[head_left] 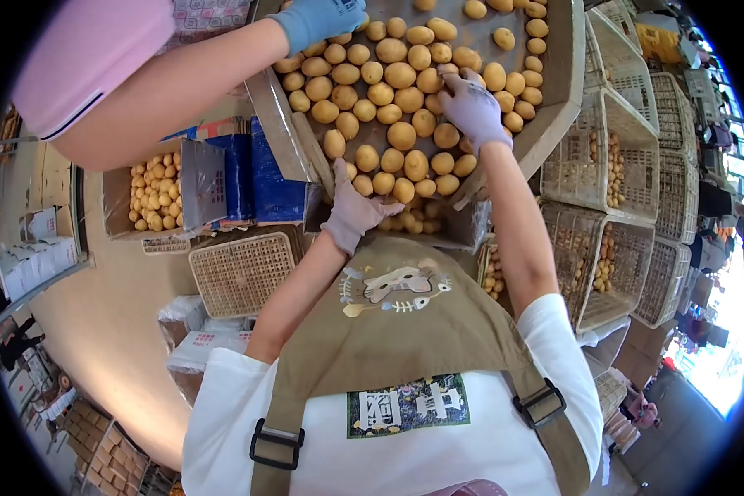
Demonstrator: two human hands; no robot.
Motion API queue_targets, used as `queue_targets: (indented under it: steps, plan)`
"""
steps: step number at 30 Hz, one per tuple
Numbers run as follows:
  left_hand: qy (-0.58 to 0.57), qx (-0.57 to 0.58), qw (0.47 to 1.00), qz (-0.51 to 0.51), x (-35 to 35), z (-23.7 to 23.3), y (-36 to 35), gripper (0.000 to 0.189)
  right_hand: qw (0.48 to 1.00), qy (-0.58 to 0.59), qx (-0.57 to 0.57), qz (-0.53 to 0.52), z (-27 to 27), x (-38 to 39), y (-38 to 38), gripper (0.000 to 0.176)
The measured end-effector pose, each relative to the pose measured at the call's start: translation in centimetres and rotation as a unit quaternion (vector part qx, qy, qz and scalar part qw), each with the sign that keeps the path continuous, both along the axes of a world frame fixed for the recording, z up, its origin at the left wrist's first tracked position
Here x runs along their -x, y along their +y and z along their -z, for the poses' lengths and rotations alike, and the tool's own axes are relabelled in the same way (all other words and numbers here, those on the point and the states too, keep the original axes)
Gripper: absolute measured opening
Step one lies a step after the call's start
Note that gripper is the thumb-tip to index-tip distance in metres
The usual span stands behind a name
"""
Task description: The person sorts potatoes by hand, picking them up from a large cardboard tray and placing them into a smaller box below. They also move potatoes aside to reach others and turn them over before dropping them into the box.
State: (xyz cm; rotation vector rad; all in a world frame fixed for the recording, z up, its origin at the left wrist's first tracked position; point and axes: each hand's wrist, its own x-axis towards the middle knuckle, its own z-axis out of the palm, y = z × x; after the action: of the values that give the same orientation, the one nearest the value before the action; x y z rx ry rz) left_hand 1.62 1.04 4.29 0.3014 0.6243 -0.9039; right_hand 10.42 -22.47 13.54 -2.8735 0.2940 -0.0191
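Note:
Many yellow potatoes point(401, 76) lie on a tray point(554, 107) with raised, worn sides. My left hand point(358, 211), in a pale glove, is at the tray's lower left opening, its thumb and fingers apart beside the nearest potatoes. Reaching over the right part of the pile, my right hand point(474, 107), also gloved, touches potatoes with its fingers extended; I see none held in it. Below the tray's lip, right in front of my apron, an open box point(469, 227) has potatoes in it.
A co-worker's blue-gloved hand point(318, 18) rests over the tray's upper left. To the left stand a box of potatoes point(202, 186) and an upturned plastic crate point(244, 273). Stacked crates point(570, 165), some with potatoes inside, line the right side.

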Motion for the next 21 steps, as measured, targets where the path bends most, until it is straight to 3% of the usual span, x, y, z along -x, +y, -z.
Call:
queue_targets:
  steps: [4,8,9,10,11,13,15,18,19,21]
  plan:
    - [0.045,-0.023,0.999,-0.011,-0.3,-0.6,0.0,0.100,0.991,0.129,0.024,0.036,-1.2,-1.4,0.3,0.046]
    - [0.047,-0.038,0.998,-0.017,-0.4,-0.9,-0.2,0.096,0.990,-0.091,-0.098,-0.050,-1.1,3.1,-1.3,0.042]
    - [0.041,-0.031,0.999,-0.016,-0.4,-0.8,-0.2,0.095,0.977,-0.172,-0.059,-0.109,-2.4,4.8,-2.3,0.041]
    - [0.036,-0.024,0.999,-0.012,-0.3,-0.8,-0.1,0.094,0.973,-0.188,0.094,-0.096,-2.8,6.3,-5.1,0.045]
    - [0.037,-0.024,0.999,-0.012,-0.3,-0.7,0.0,0.093,0.963,-0.254,0.062,-0.061,-2.3,6.9,-9.5,0.049]
    - [0.034,-0.025,0.999,-0.004,-0.3,-0.6,-0.1,0.092,0.915,-0.301,0.154,0.219,-5.4,9.5,-12.6,0.048]
    - [0.024,-0.026,0.999,-0.003,-0.7,-0.7,-0.4,0.095,0.942,-0.278,0.096,0.164,-4.0,10.7,-12.5,0.046]
    - [0.057,-0.048,0.997,0.009,-0.6,-1.5,-0.5,0.099,0.980,-0.180,-0.052,-0.066,-3.6,11.4,-5.2,0.042]
    - [0.050,-0.041,0.998,0.014,-0.6,-1.6,-0.5,0.099,0.991,-0.043,0.062,-0.112,-4.1,11.4,-1.4,0.032]
    - [0.039,-0.026,0.999,0.018,-0.5,-1.4,-0.2,0.099,0.966,-0.075,0.102,-0.228,-1.0,12.9,1.7,0.028]
